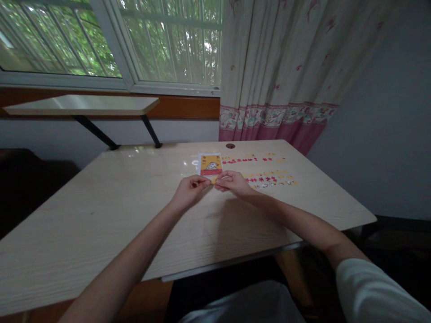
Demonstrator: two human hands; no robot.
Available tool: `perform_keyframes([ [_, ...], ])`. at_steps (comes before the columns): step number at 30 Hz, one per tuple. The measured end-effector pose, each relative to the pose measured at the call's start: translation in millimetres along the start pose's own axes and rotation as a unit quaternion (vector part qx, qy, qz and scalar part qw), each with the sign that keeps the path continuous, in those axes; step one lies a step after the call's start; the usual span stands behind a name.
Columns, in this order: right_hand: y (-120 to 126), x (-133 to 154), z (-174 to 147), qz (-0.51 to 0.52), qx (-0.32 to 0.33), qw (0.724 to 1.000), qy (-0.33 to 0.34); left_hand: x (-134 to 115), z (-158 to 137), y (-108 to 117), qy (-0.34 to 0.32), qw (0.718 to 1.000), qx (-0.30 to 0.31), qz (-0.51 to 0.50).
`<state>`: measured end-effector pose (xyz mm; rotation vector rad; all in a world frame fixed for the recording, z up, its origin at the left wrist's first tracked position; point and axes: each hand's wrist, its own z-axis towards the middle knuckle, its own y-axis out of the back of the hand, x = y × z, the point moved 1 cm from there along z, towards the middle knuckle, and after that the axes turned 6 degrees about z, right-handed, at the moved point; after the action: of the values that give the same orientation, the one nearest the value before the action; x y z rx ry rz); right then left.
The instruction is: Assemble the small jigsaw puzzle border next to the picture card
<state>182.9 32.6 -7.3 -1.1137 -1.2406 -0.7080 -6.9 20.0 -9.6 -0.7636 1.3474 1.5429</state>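
Both hands meet over the middle of the desk, fingertips pinched around small yellow jigsaw puzzle pieces point(213, 180). My left hand point(189, 190) grips from the left with thumb and forefinger. From the right, my right hand point(233, 183) closes on the yellow too; whether it is one piece or two joined ones is too small to tell. Just beyond the fingers lies a picture card point(210, 164), orange above and red below, with a white animal on it. Several red puzzle pieces point(261, 179) lie in rows to the right, among yellow and white ones, partly behind my right hand.
The pale wooden desk point(117, 215) runs wide to both sides. A raised shelf point(84, 104) on black legs stands at the back left. Near the far edge is a round cable hole point(230, 146). A curtain point(269, 80) hangs behind the desk beside the window point(171, 40).
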Motion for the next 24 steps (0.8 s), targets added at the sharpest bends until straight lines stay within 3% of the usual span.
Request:
perform_keyframes([
  [10,-8.5,-12.4,-2.2,-0.044,-0.013,0.999,0.026,-6.3,-2.0,-1.3,-0.016,0.999,0.027,-0.033],
  [14,-4.1,-11.5,-5.5,-0.098,-0.005,0.992,0.082,-4.8,0.0,0.4,0.006,0.998,0.023,-0.050],
  [16,-0.1,-8.5,-7.1,-0.163,-0.010,0.977,0.134,-3.9,1.2,0.9,0.018,0.998,0.019,-0.062],
  [20,4.9,-1.8,-10.6,-0.323,-0.005,0.918,0.232,-3.7,1.4,0.9,0.026,0.997,0.023,-0.070],
  [24,3.4,1.7,-13.2,-0.397,0.008,0.874,0.280,-5.5,0.4,1.7,0.023,0.998,0.039,-0.051],
])
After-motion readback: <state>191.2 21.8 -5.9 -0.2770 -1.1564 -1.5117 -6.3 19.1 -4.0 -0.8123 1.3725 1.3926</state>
